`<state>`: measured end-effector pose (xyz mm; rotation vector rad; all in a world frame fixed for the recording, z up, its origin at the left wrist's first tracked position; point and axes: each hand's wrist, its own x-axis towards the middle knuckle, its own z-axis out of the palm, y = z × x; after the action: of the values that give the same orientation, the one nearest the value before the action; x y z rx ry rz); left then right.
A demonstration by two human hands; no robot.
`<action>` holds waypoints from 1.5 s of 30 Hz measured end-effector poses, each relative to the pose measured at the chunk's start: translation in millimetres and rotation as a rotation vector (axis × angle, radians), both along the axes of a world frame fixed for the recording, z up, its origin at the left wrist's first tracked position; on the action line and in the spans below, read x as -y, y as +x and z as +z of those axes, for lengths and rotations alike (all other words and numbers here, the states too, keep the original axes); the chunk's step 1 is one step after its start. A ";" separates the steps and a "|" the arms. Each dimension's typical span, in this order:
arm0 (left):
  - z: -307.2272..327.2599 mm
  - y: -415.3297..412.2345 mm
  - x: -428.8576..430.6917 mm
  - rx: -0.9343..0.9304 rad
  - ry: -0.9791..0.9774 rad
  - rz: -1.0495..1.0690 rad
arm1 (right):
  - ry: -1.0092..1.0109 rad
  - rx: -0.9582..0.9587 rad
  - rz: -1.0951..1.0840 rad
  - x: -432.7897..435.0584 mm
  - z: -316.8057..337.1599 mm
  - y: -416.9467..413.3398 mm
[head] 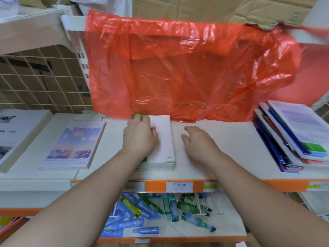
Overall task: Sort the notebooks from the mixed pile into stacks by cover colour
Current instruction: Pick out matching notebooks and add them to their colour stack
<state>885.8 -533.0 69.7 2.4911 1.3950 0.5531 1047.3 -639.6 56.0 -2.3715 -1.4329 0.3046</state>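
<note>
The left hand (pixel 140 137) rests on the middle notebook stack (pixel 165 147), right hand (pixel 198 142) relaxed beside it.

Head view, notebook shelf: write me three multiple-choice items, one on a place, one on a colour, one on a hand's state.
1. Where on the shelf does the mixed pile lie?
A) right end
B) left end
C) centre

2. What colour is the plastic bag hanging behind the shelf?
A) blue
B) red
C) black

3. What is the right hand doing?
A) gripping a notebook
B) pinching the bag
C) holding nothing, fingers relaxed

Answers:
1 A: the askew pile of mixed covers sits at the right end.
2 B: the translucent sheet is red.
3 C: it is empty beside the centre stack, on which the left hand rests.
</note>
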 end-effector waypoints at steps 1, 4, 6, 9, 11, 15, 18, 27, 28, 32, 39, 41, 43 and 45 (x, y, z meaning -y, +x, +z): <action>2.4 15.8 6.0 -0.028 0.038 -0.067 | -0.027 0.054 0.016 9.0 4.2 9.8; 5.8 67.9 31.7 -0.092 0.116 -0.258 | -0.074 0.175 0.010 39.2 14.8 45.2; 7.2 102.3 52.3 -0.134 0.114 -0.337 | -0.098 0.216 -0.029 62.7 21.2 70.8; 11.0 151.4 83.8 -0.158 0.127 -0.416 | -0.096 0.247 -0.081 101.2 29.1 109.8; 14.7 181.8 105.0 -0.154 0.138 -0.458 | -0.080 0.264 -0.113 125.6 34.1 136.0; 20.9 239.0 147.8 -0.151 0.148 -0.512 | -0.085 0.323 -0.157 168.2 43.0 190.5; 23.6 272.6 176.4 -0.138 0.116 -0.517 | -0.105 0.287 -0.201 199.5 44.3 226.1; 22.8 327.2 224.7 -0.147 0.059 -0.504 | -0.142 0.234 -0.224 245.5 37.1 285.1; 22.2 330.4 226.7 -0.153 0.058 -0.507 | -0.138 0.246 -0.213 246.6 36.4 286.4; 24.9 342.7 228.4 -0.158 0.029 -0.527 | -0.112 0.243 -0.208 249.0 39.2 297.6; 36.1 364.3 221.7 -0.146 -0.094 -0.427 | -0.156 0.131 -0.375 248.2 53.0 317.1; 42.2 369.3 222.7 -0.134 -0.131 -0.378 | -0.148 0.125 -0.395 244.7 56.4 319.0; 47.5 375.1 223.3 -0.095 -0.215 -0.325 | -0.124 0.115 -0.425 240.2 58.6 320.6; 49.2 380.9 220.4 -0.005 -0.353 -0.233 | -0.106 0.073 -0.478 235.0 59.4 323.6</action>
<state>1266.6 -753.4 118.9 2.3202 1.0723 0.2296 1370.9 -874.7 115.3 -2.7386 -0.8506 0.1700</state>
